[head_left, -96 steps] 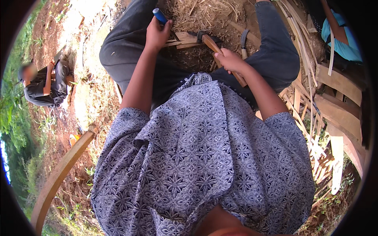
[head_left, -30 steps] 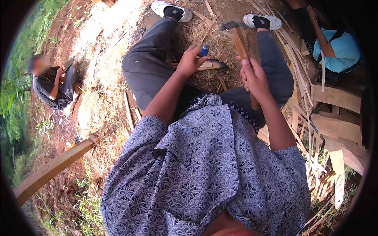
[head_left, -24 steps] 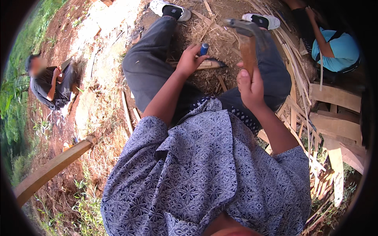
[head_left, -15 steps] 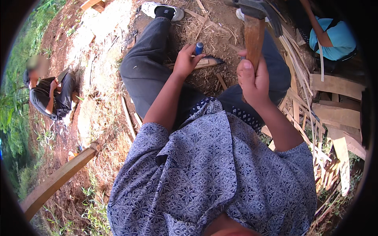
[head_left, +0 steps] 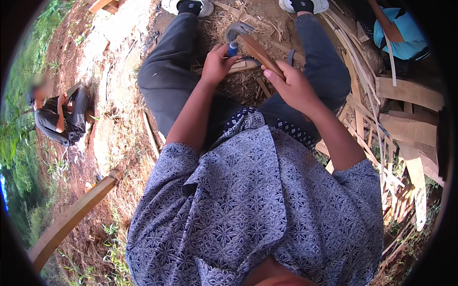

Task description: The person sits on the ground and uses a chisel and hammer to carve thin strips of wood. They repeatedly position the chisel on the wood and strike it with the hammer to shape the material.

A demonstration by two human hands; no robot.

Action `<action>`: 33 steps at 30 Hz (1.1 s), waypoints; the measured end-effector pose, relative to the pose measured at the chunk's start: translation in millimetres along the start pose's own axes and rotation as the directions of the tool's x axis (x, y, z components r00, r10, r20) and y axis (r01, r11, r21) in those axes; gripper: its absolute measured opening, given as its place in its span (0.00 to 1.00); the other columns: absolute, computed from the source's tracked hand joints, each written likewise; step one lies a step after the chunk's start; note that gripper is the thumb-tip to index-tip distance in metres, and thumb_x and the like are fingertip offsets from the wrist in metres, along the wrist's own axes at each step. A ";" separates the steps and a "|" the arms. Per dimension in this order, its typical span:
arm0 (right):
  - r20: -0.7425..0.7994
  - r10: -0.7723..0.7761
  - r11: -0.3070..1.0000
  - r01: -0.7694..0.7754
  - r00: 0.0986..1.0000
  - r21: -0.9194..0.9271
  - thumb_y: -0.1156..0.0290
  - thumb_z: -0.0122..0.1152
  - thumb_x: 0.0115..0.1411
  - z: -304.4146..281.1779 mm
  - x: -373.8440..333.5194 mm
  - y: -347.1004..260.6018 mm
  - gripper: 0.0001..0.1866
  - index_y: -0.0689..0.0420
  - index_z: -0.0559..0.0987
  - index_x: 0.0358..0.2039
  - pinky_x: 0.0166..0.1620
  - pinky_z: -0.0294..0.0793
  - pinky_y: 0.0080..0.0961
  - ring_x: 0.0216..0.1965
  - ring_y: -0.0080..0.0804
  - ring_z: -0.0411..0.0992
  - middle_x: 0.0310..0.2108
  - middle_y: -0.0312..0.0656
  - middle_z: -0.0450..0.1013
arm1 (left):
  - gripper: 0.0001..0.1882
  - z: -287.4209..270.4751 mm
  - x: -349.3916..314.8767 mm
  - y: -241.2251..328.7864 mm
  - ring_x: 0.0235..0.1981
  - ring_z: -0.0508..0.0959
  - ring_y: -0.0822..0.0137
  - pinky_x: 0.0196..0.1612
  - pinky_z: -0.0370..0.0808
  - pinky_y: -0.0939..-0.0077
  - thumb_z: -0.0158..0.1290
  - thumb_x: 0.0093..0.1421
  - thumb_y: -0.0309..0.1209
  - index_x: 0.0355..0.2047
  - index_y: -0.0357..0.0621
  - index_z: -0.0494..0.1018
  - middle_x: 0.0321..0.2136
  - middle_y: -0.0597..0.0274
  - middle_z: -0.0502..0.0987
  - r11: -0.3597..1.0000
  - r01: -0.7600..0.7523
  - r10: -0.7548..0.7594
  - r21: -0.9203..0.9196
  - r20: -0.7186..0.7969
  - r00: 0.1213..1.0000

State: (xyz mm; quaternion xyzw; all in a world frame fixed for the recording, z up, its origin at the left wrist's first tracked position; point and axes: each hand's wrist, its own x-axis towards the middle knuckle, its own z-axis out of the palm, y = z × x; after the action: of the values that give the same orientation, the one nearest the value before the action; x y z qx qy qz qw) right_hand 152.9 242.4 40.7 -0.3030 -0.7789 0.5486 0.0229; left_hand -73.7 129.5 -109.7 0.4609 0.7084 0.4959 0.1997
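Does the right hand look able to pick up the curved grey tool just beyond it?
Probably not as things stand: the curved grey tool looks close, but the right hand is gripping the hammer.

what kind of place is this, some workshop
Probably an informal outdoor woodworking spot: pale wood shavings litter the bare earth, long wooden strips and curved boards lie at the right, and the right hand holds a hammer.

Hammer (head_left: 260, 53) near blue handle (head_left: 233, 49)

The right hand (head_left: 293, 86) grips the hammer; the left hand (head_left: 216, 66) holds the blue handle near light wood (head_left: 237, 68) between the person's legs (head_left: 167, 69). A co-worker (head_left: 53, 117) sits at left; curved boards (head_left: 409, 133) lie at right.
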 end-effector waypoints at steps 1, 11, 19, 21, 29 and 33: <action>-0.032 0.014 0.991 -0.010 0.999 0.131 0.54 0.53 0.73 4.2 -4.7 -8.9 0.18 0.59 0.76 0.43 0.32 0.68 0.23 0.26 0.20 0.69 0.25 0.32 0.70 | 0.15 -1.2 -0.1 -5.5 0.32 0.80 0.58 0.37 0.78 0.65 0.70 0.55 0.30 0.38 0.38 0.77 0.31 0.55 0.75 0.999 0.041 -0.040 0.032 -0.027 0.999; 0.079 0.509 0.851 -0.515 0.857 0.101 0.52 0.47 0.75 65.0 42.2 79.3 0.18 0.56 0.70 0.44 0.21 0.67 0.20 0.19 0.18 0.64 0.26 0.31 0.66 | 0.11 -5.4 17.0 -23.3 0.31 0.78 0.78 0.36 0.76 0.78 0.66 0.63 0.30 0.39 0.39 0.76 0.30 0.67 0.81 0.915 0.254 -0.283 -0.312 -0.048 0.958; 0.222 0.521 0.823 -0.554 0.824 0.125 0.52 0.46 0.74 86.3 43.0 93.1 0.18 0.56 0.70 0.45 0.21 0.67 0.21 0.20 0.19 0.64 0.26 0.33 0.66 | 0.14 -32.8 4.8 -55.7 0.42 0.81 0.63 0.42 0.88 0.60 0.53 0.70 0.28 0.51 0.35 0.63 0.43 0.52 0.76 0.797 0.555 -0.604 -0.239 -0.350 0.716; 0.235 0.536 0.798 -0.577 0.811 0.173 0.52 0.45 0.75 81.2 38.3 88.4 0.19 0.56 0.71 0.48 0.21 0.66 0.20 0.20 0.18 0.64 0.26 0.32 0.65 | 0.14 -36.4 5.1 -38.1 0.44 0.81 0.60 0.42 0.88 0.57 0.52 0.71 0.28 0.51 0.35 0.62 0.44 0.51 0.76 0.679 0.597 -0.731 -0.427 -0.324 0.600; 0.424 0.525 0.535 -0.674 0.738 0.510 0.53 0.44 0.76 67.4 33.3 100.1 0.20 0.55 0.71 0.55 0.23 0.65 0.18 0.21 0.15 0.61 0.25 0.29 0.64 | 0.16 -35.3 1.1 -15.5 0.48 0.81 0.62 0.46 0.85 0.61 0.54 0.71 0.30 0.53 0.38 0.64 0.47 0.53 0.78 0.832 0.333 -0.456 -0.445 -0.205 0.866; 0.417 0.509 0.495 -0.653 0.753 0.574 0.54 0.44 0.76 64.5 31.1 107.1 0.20 0.58 0.71 0.54 0.24 0.67 0.19 0.21 0.16 0.62 0.25 0.29 0.65 | 0.12 -30.1 6.0 30.2 0.42 0.81 0.69 0.45 0.76 0.76 0.55 0.71 0.29 0.51 0.39 0.68 0.38 0.59 0.81 0.996 0.070 -0.079 -0.057 -0.173 0.982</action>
State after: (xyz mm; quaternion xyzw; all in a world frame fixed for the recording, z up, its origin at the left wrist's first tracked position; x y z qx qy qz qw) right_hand 151.7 226.7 -87.1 -0.4623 -0.3651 0.7978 -0.1281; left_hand -85.2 121.5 -69.0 0.3834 0.7272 0.5444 0.1665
